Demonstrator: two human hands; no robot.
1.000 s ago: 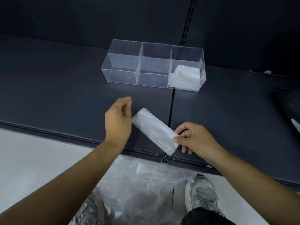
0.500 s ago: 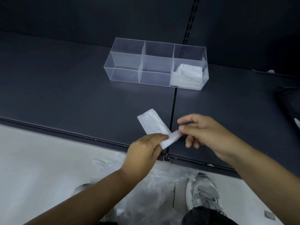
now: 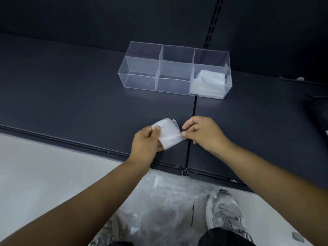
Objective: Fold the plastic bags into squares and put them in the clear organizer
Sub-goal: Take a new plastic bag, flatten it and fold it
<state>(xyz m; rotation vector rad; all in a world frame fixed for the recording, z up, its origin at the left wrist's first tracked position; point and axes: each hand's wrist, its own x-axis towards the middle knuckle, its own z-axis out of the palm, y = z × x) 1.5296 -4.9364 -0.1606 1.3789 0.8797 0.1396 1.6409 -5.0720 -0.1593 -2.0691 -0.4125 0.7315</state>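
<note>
Plastic bag (image 3: 168, 134): folded to a near-square packet and held over the shelf (image 3: 71, 95), well in front of the clear organizer (image 3: 140, 80), about opposite its middle compartment. Its edges are set at a slant to the organizer's long front wall. Whether it rests on the shelf cannot be told.
Left hand (image 3: 147, 144): clamped on the packet's left side, thumb on top, fingers curled beneath.
Right hand (image 3: 202, 134): the packet's right corner is pinched between thumb and forefinger.
Key relation: the organizer lies beyond the packet, away from the person. The right hand is judged nearer the filled end compartment, so a forward, slightly rightward carry is called for.
Compartments: three in a row. Nothing is seen in the left and middle ones; the right one holds a stack of folded bags (image 3: 209, 82).
Stage: folding is judged nearly finished; placing is not yet done.
Floor: a heap of loose bags (image 3: 168, 201) lies farther from the organizer than the packet, beside a grey shoe (image 3: 225, 210).
</note>
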